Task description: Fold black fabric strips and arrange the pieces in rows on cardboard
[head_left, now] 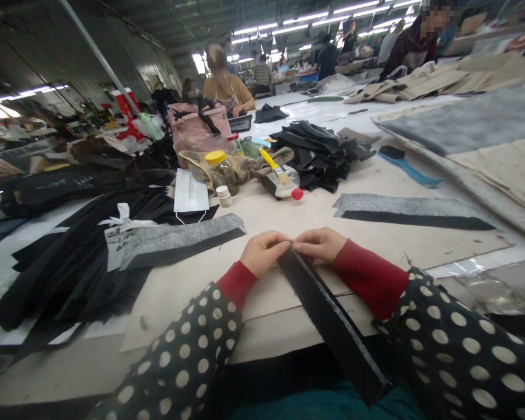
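Both hands meet at the far end of a long black strip [328,315]. A thin grey line runs along its length, and its near end hangs over the table's front edge toward my lap. My left hand [266,252] pinches the strip's left corner between thumb and fingers. On the right corner, my right hand [321,244] is closed the same way, its fingertips almost touching the left ones. A grey-and-black strip [184,239] lies beyond my left hand, and a similar strip [411,213] lies flat beyond my right hand.
Black strips [79,256] are heaped at the left, more pieces [319,149] at the back centre. Near them are a yellow-lidded jar [222,172], a bottle [284,181] with a brush, a face mask [191,192] and a blue-handled brush [413,169]. People stand farther back.
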{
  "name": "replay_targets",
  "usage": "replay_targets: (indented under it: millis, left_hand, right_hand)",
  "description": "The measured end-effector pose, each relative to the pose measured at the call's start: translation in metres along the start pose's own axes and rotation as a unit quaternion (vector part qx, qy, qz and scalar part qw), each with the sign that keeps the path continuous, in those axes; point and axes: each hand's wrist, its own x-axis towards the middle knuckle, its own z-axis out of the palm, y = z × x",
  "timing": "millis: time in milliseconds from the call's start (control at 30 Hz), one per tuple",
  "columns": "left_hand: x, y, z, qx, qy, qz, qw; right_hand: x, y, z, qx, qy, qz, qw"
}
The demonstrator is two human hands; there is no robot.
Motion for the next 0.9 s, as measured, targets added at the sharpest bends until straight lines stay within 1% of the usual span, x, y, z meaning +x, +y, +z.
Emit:
replay_targets:
  millis: [100,167,233,300,367,400,433,467,567,600,667,733,767,833,900]
  left_hand:
    - [-0.001,-0.001,0.002,-0.013,-0.005,-0.015,1.0]
    - [-0.001,0.0,0.003,-0.019,-0.006,-0.027,0.999]
    - [-0.002,0.0,0.005,-0.029,-0.008,-0.044,0.999]
    - [-0.001,0.001,0.006,-0.04,-0.013,-0.057,0.998]
    - [-0.001,0.0,0.006,-0.048,-0.022,-0.063,0.997]
    - [0.0,0.0,0.006,-0.051,-0.024,-0.065,0.996]
    - [0.0,0.0,0.005,-0.053,-0.024,-0.065,0.996]
    - [0.001,-0.001,0.005,-0.057,-0.021,-0.066,0.996]
    - [0.002,-0.001,0.004,-0.069,-0.005,-0.065,0.996]
    - [0.002,-0.002,0.004,-0.071,-0.002,-0.064,0.995]
    - [0.002,-0.002,0.003,-0.068,-0.006,-0.062,0.996]
    - [0.002,-0.002,0.002,-0.035,-0.019,-0.041,0.998]
    - [0.002,-0.002,0.001,-0.002,-0.025,-0.018,1.0]
    - [0.002,-0.002,-0.002,0.081,-0.03,0.047,0.995]
    - [0.002,-0.002,-0.005,0.145,-0.031,0.104,0.983]
  right_hand:
    - [-0.001,0.001,0.002,-0.067,0.024,-0.03,0.997]
    - [-0.002,0.001,0.004,-0.15,0.05,-0.065,0.985]
    - [-0.003,0.0,0.006,-0.254,0.083,-0.108,0.958]
    - [-0.003,-0.001,0.009,-0.35,0.117,-0.144,0.918]
    - [-0.002,-0.001,0.011,-0.405,0.14,-0.161,0.889]
    - [-0.001,0.0,0.012,-0.413,0.145,-0.163,0.884]
    - [0.0,0.0,0.011,-0.405,0.143,-0.161,0.889]
    - [0.0,0.001,0.01,-0.381,0.133,-0.153,0.902]
    - [0.002,0.003,0.005,-0.243,0.067,-0.097,0.963]
    - [0.002,0.003,0.004,-0.198,0.041,-0.077,0.976]
    - [0.001,0.004,0.003,-0.155,0.015,-0.058,0.986]
    - [0.0,0.004,0.003,-0.196,0.035,-0.079,0.977]
    - [0.0,0.004,0.004,-0.237,0.056,-0.1,0.965]
    - [0.001,0.005,0.007,-0.324,0.098,-0.145,0.93]
    - [0.002,0.007,0.009,-0.385,0.113,-0.186,0.897]
